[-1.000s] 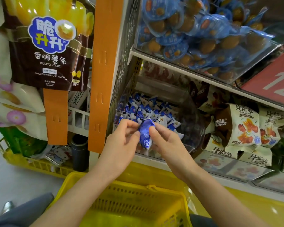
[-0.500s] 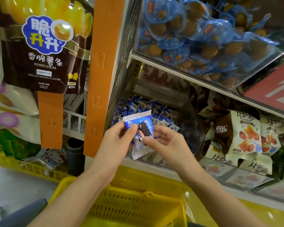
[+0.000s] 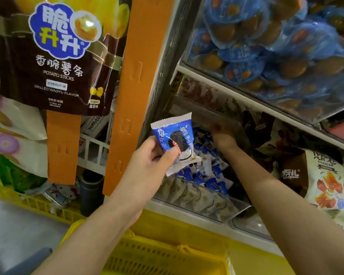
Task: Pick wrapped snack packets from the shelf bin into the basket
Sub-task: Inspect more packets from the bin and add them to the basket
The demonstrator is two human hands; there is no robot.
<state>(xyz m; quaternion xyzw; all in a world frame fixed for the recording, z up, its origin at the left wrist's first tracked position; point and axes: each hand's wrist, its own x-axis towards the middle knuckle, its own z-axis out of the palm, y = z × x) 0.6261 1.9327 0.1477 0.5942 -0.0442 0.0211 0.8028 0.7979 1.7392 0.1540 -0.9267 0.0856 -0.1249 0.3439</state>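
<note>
The raised left hand (image 3: pixel 149 163) pinches a blue-and-white wrapped snack packet (image 3: pixel 174 139) just in front of the clear plastic shelf bin (image 3: pixel 196 197). The outstretched right hand (image 3: pixel 223 136) is inside the bin, too blurred to tell its grip.

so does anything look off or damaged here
Nothing stands out. The packet in the left hand looks intact, and the rest lie loosely heaped in the clear bin, with none spilled over its front.

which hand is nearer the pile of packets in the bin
Right. The right hand is over the pile inside the bin; the left hand holds one packet up at its left edge.
</note>
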